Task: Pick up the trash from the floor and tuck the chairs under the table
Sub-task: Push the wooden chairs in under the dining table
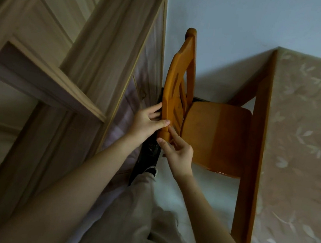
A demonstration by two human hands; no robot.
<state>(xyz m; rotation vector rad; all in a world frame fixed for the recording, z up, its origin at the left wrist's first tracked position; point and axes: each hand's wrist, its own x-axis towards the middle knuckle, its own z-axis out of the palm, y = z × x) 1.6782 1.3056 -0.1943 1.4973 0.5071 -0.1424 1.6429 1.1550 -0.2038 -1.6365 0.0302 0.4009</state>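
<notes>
An orange wooden chair (214, 136) stands between a wooden door on the left and the table (254, 153) on the right, its seat partly under the table's edge. My left hand (147, 123) grips the near end of the chair's backrest, thumb on top. My right hand (178, 151) touches the same end from the seat side, with its fingers loosely bent against the post. No trash shows on the floor.
The table carries a beige leaf-patterned cloth (302, 159). A pale wooden door and frame (72, 60) stand close on the left. A dark strip (149, 152) runs along the floor by the door. My leg and shoe (150, 170) are below the chair.
</notes>
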